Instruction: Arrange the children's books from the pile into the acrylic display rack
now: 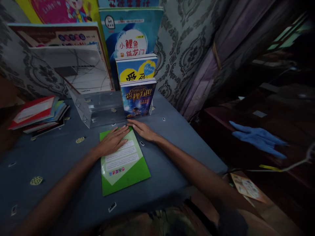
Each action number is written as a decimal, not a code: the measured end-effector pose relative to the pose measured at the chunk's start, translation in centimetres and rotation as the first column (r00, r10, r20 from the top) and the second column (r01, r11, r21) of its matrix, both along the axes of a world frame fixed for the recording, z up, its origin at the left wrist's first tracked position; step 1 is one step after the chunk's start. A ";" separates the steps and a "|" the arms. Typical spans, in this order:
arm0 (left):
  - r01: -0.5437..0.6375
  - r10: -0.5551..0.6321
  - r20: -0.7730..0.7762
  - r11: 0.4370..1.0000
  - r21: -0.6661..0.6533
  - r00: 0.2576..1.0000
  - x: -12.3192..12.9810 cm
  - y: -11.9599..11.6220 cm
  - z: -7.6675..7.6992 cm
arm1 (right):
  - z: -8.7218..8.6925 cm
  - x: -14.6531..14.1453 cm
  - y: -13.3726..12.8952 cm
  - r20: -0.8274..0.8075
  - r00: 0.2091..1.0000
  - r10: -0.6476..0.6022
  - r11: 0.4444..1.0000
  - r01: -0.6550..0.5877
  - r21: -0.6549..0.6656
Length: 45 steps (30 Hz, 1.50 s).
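1. The left hand [113, 142] lies palm down, fingers extended and gripping nothing, on a thin green book with a pale panel of small print [131, 178].
2. The right hand [142, 129] reaches in with its fingers stretched out straight, the tips at the book's far right corner; whether they touch the cover cannot be told.
3. The green book rests flat on a table covered in blue-grey cloth with small yellow and black-and-white prints [64, 160], near its front edge.
4. Just beyond the hands stands a clear plastic book rack [105, 113]. On its right side, a dark blue paperback with gold lettering [137, 101] fronts a yellow-and-blue book [135, 70] and a taller teal book [131, 29].
5. A pale grey-and-white book [82, 70] leans at the rack's left; farther left lies a stack of books topped by a red cover [34, 111].
6. At right, beyond a lilac curtain [200, 83], a blue glove [257, 137] lies on a dark red surface [219, 123].
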<state>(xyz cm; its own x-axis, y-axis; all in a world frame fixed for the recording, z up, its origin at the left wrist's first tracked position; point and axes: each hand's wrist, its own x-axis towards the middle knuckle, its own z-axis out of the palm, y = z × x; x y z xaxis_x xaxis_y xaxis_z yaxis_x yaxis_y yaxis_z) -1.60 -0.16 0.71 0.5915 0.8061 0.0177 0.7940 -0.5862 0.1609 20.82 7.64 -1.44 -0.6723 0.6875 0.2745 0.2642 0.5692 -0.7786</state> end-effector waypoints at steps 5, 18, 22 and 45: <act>0.024 -0.024 -0.003 1.000 -0.011 1.000 0.2 -0.1 0.3 | 0.3 0.1 -0.2 0.036 0.999 0.010 0.999 -0.011 0.030; 0.170 -0.167 0.089 0.985 -0.019 0.982 1.4 -2.0 -0.1 | -0.5 -0.1 -0.2 0.029 1.000 0.008 0.997 -0.010 0.073; 0.185 -0.182 0.081 0.982 -0.032 0.980 1.8 -2.7 0.0 | -0.4 -0.2 -0.3 0.020 1.000 -0.004 0.998 0.003 0.068; -0.398 0.390 0.079 0.900 0.176 0.918 2.0 -2.2 -0.3 | 0.1 -0.1 -0.7 0.058 0.997 -0.059 0.993 0.052 0.110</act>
<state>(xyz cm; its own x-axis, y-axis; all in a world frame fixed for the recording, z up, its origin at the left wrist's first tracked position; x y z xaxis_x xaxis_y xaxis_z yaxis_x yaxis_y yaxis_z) 0.37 -2.41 0.38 0.2221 0.9531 0.2057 0.9613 -0.2493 0.1171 20.69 6.95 -1.39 -0.6518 0.6925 0.3092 0.3424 0.6325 -0.6948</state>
